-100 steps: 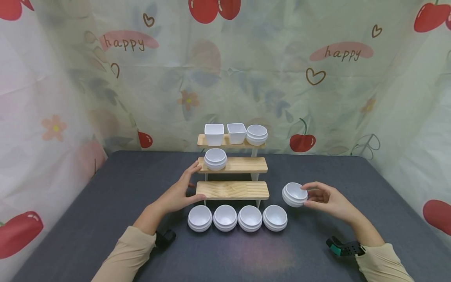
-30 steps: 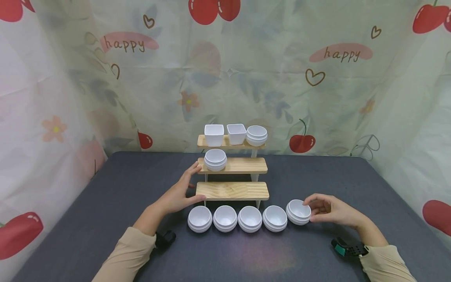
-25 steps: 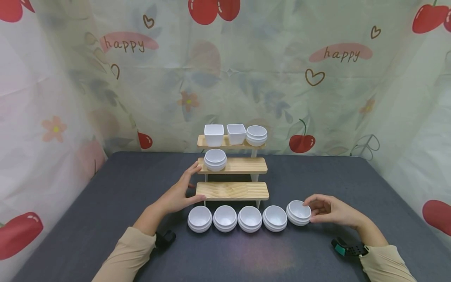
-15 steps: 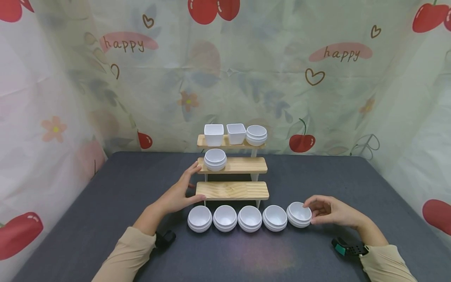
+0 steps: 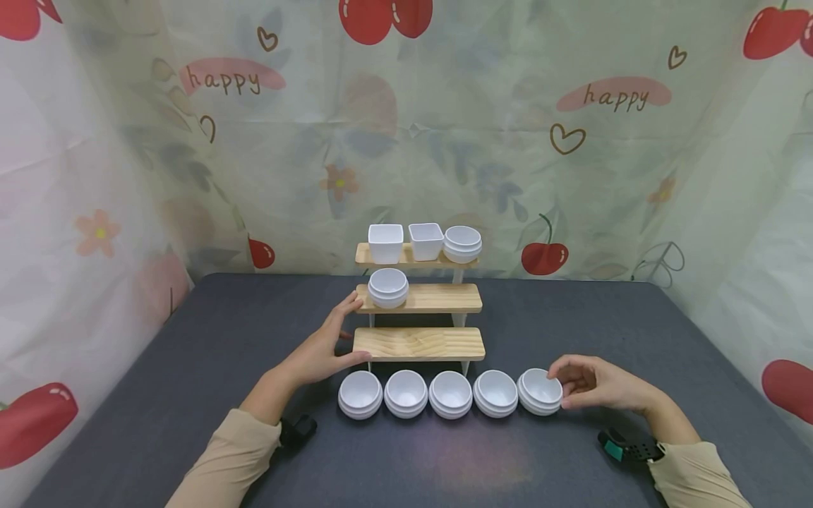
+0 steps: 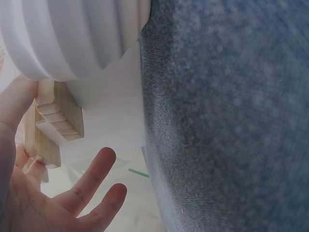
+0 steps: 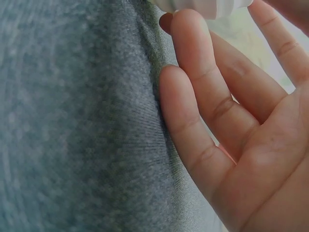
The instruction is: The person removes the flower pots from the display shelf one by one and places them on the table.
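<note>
At the right end of a row of round white bowls on the table, my right hand pinches the last ribbed bowl by its right side, thumb in front. That bowl stands close beside its left neighbour. In the right wrist view, the bowl's base shows only at the top edge, by the fingers. My left hand rests against the left side of a three-tier wooden stand, thumb at the bottom board and extended fingers at the middle one. Its lower fingers spread loosely in the left wrist view.
On the top tier sit two square white cups and a round bowl. One more round bowl occupies the middle tier's left end. A dark grey cloth covers the table; a printed curtain closes off the back and sides.
My right hand has brought its bowl from right of the stand to the right end of the front row, then slid it slightly nearer to me. My left hand has stayed put.
</note>
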The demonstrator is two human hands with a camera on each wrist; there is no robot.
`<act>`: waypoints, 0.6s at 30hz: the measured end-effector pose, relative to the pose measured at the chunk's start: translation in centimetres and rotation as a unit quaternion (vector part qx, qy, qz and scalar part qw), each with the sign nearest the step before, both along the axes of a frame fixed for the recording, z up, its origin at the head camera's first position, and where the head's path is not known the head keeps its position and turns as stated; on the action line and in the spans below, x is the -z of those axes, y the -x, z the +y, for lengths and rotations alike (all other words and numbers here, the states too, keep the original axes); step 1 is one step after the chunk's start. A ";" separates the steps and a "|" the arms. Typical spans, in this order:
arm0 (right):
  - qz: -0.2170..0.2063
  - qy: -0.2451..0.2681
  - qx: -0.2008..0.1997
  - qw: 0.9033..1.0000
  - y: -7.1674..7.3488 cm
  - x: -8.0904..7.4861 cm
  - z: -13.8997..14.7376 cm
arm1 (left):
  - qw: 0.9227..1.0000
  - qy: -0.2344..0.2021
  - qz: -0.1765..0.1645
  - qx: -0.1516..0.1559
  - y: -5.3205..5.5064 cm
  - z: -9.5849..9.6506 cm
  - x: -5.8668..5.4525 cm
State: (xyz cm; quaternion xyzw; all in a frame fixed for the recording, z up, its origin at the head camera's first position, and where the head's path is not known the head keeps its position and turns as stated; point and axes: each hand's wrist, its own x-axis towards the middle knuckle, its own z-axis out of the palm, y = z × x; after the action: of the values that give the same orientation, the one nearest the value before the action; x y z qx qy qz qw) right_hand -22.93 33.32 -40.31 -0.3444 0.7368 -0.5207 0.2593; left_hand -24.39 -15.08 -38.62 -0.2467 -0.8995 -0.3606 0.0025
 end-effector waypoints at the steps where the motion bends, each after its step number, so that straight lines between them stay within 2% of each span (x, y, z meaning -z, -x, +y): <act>1: -0.001 0.000 -0.001 1.000 0.0 0.0 0.0 | 1.000 -0.001 0.000 0.000 0.0 0.0 0.0; 18: -0.007 0.006 -0.011 1.000 -0.1 -0.1 -0.1 | 1.000 -0.003 -0.004 -0.001 -0.1 0.0 -0.1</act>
State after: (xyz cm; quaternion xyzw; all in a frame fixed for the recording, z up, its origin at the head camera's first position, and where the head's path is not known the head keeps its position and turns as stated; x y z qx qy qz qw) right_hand -22.86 33.25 -40.20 -0.3500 0.7282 -0.5247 0.2682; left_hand -24.32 -15.07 -38.53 -0.2443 -0.8986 -0.3645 0.0001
